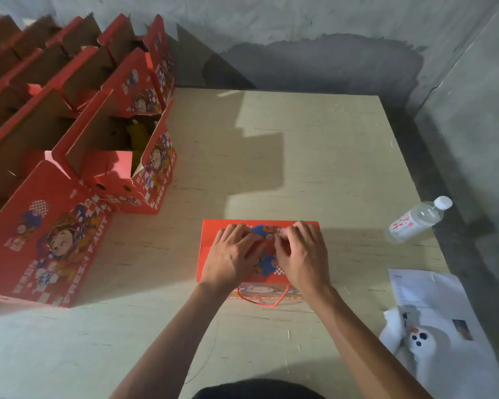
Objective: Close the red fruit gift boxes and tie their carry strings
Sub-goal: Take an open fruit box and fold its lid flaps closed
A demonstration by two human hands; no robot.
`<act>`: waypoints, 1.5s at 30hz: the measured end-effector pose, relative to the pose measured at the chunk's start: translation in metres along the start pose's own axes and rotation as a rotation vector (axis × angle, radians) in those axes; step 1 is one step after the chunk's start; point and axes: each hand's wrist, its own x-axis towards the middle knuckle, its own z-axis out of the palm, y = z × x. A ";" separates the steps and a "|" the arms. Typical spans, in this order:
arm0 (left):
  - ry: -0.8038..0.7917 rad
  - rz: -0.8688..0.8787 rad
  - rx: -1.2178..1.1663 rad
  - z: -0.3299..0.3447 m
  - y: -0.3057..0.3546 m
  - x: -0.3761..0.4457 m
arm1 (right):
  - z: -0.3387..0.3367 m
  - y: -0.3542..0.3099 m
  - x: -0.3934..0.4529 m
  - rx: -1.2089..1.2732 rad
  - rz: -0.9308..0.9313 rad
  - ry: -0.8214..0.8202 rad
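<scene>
A closed red gift box (211, 249) lies on the table (314, 156) directly under both hands, its printed top facing up. A red carry string (261, 303) loops out from the box's near edge, just below the wrists, and rests slack on the table.

The left hand (231, 254) lies on the left part of the lid, fingers bent and reaching toward the middle of the box. The right hand (300, 251) lies on the right part, its fingers curled inward with the fingertips drawn together at the centre of the lid, close to the left hand's fingertips. Both sets of fingertips meet over the same small spot, where something thin seems to be pinched, but it is too small and blurred to tell what, or whether either hand truly has hold of it.

Well to the left of the hands, and beyond them, stand rows of open red boxes (121, 156) with their lid flaps raised and brown cardboard insides showing; the nearest of them (41, 234) shows a cartoon figure and the words "FRESH FRUIT" on its side.

To the right of the hands, near the table's edge, a clear plastic water bottle (416, 220) lies on its side. Nearer the person on that same side lie printed paper sheets (424, 289) and a white soft item (421, 341) with dark dots.
</scene>
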 end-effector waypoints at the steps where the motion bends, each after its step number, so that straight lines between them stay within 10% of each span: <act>1: 0.013 -0.001 -0.017 0.002 -0.002 -0.001 | 0.001 0.001 -0.002 0.018 -0.006 0.005; 19: 0.131 0.220 0.100 0.004 0.004 -0.009 | 0.000 -0.004 -0.005 0.058 0.024 0.040; 34: -0.315 -0.373 0.200 0.010 0.009 0.000 | 0.003 -0.005 0.004 -0.131 0.093 -0.282; 45: -0.377 -0.440 0.293 0.017 0.008 0.006 | 0.015 -0.001 0.017 -0.247 0.138 -0.243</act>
